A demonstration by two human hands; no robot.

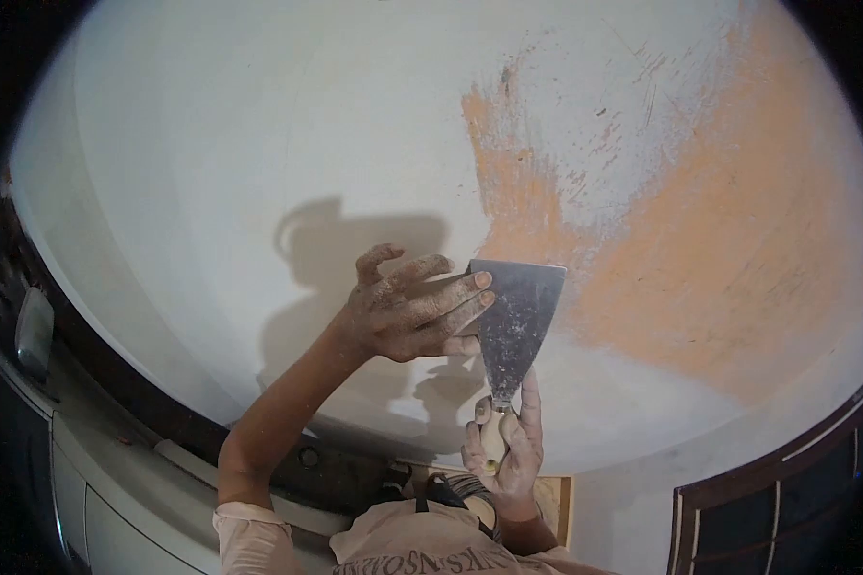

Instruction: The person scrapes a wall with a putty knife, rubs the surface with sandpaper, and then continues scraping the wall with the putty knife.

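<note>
A wide metal putty knife [518, 321] is pressed flat against a white plastered surface [259, 144]. My right hand [504, 450] grips its handle from below, index finger stretched up along the blade's neck. My left hand [408, 307], dusted with white plaster, lays its fingers on the left side of the blade. The blade's top edge sits at the border of an orange unplastered patch [700, 249].
The orange patch spreads over the right half of the surface with scraped streaks above it. A dark window frame [777, 508] is at lower right. A white door or cabinet [96, 479] and dark trim lie at lower left. My hands cast a shadow left of the knife.
</note>
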